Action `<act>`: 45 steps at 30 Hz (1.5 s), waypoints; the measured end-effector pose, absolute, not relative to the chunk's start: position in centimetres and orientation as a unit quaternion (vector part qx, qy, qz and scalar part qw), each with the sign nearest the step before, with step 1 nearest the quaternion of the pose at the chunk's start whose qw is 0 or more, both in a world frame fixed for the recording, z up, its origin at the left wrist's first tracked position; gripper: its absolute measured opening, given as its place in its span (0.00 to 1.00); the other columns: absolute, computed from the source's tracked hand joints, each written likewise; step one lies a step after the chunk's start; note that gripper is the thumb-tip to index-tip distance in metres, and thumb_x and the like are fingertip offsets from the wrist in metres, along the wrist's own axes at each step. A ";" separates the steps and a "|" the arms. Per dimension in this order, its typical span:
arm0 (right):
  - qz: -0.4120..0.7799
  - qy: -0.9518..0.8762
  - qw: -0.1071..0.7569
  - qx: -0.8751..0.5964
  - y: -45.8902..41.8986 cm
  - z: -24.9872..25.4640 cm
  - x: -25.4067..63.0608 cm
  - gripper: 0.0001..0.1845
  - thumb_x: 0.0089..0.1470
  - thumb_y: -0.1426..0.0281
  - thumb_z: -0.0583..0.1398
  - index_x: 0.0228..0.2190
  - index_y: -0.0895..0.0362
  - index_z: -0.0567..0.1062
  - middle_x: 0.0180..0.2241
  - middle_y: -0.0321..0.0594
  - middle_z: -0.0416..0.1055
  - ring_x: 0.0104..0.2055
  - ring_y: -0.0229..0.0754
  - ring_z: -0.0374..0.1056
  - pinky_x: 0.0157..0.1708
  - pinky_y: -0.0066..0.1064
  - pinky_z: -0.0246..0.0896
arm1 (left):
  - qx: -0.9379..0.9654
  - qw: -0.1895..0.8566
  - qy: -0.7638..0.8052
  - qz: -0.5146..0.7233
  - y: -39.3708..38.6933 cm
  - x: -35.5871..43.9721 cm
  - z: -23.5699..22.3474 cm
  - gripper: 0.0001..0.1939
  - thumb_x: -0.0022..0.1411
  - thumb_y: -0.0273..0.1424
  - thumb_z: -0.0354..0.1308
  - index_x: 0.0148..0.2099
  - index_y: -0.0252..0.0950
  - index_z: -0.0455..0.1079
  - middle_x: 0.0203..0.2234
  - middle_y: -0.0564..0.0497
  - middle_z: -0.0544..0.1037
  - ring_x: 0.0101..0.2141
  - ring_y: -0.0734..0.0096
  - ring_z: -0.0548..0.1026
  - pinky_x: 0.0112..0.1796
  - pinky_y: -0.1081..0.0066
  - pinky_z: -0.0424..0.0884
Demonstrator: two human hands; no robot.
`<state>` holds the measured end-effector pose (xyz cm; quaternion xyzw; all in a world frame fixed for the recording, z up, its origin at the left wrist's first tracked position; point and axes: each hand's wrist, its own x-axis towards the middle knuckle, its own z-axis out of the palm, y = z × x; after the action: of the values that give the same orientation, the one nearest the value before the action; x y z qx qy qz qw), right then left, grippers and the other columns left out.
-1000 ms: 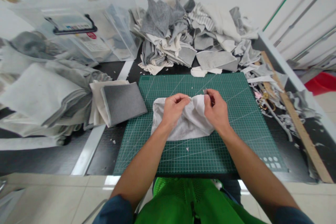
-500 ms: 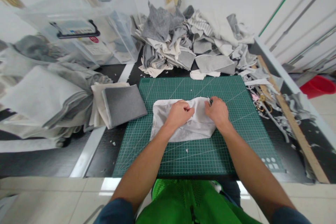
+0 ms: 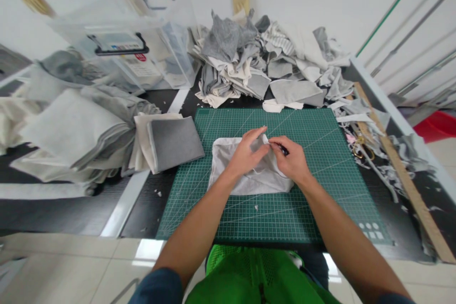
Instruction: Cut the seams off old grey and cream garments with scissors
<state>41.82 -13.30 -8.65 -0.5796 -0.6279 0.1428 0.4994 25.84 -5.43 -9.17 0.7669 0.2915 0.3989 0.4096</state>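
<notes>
A light grey cloth piece (image 3: 231, 182), perhaps a sewn pouch, lies on the green cutting mat (image 3: 306, 218), its upper edge lifted near the middle. My left hand (image 3: 246, 154) rests over it, fingers stretched forward and thumb apart, just left of the raised edge. My right hand (image 3: 290, 157) is closed around a small dark tool (image 3: 284, 149), most of it hidden in the palm. The right fingertips meet the raised edge of the cloth; whether they pinch it is hard to see.
Folded grey fabric (image 3: 178, 142) overlaps the mat's left edge beside a larger fabric stack (image 3: 71, 123). A clear plastic box (image 3: 121, 52) stands behind. Scraps (image 3: 231, 57) are heaped at the back. Gold-handled scissors (image 3: 363, 147) and a wooden strip (image 3: 402, 171) lie on the right.
My right hand has moved left along the cloth's upper edge, closer to my left hand. The left fingers have straightened and spread. The cloth edge between them now stands up.
</notes>
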 end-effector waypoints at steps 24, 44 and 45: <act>0.227 -0.547 0.531 -0.606 -13.8 -7.7 40.4 0.10 0.56 0.61 0.65 0.34 0.54 0.81 0.28 0.35 0.75 0.27 0.37 0.66 0.29 0.30 0.63 | 0.621 0.548 0.345 0.441 -6.1 25.5 -7.5 0.05 0.53 0.28 0.63 0.35 0.36 0.78 0.28 0.52 0.79 0.28 0.74 0.71 0.31 0.72 0.67; 0.221 -0.508 0.564 -0.611 -13.9 -7.3 40.1 0.12 0.54 0.59 0.67 0.35 0.53 0.84 0.31 0.38 0.80 0.28 0.39 0.70 0.30 0.32 0.67 | 0.686 0.467 0.346 0.438 -6.7 25.6 -7.4 0.05 0.57 0.29 0.63 0.36 0.39 0.80 0.28 0.52 0.77 0.29 0.73 0.70 0.32 0.72 0.65; 0.222 -0.507 0.565 -0.612 -13.9 -7.4 40.1 0.12 0.55 0.59 0.66 0.35 0.53 0.84 0.32 0.38 0.81 0.29 0.40 0.71 0.31 0.33 0.67 | 0.693 0.451 0.354 0.438 -6.9 25.7 -7.5 0.05 0.57 0.28 0.63 0.36 0.39 0.80 0.28 0.52 0.77 0.29 0.73 0.70 0.32 0.71 0.66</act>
<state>40.13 -13.91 -7.36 -0.6118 -0.5075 0.2220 0.5647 25.71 -6.87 -7.46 0.6931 0.3537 0.4377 0.4505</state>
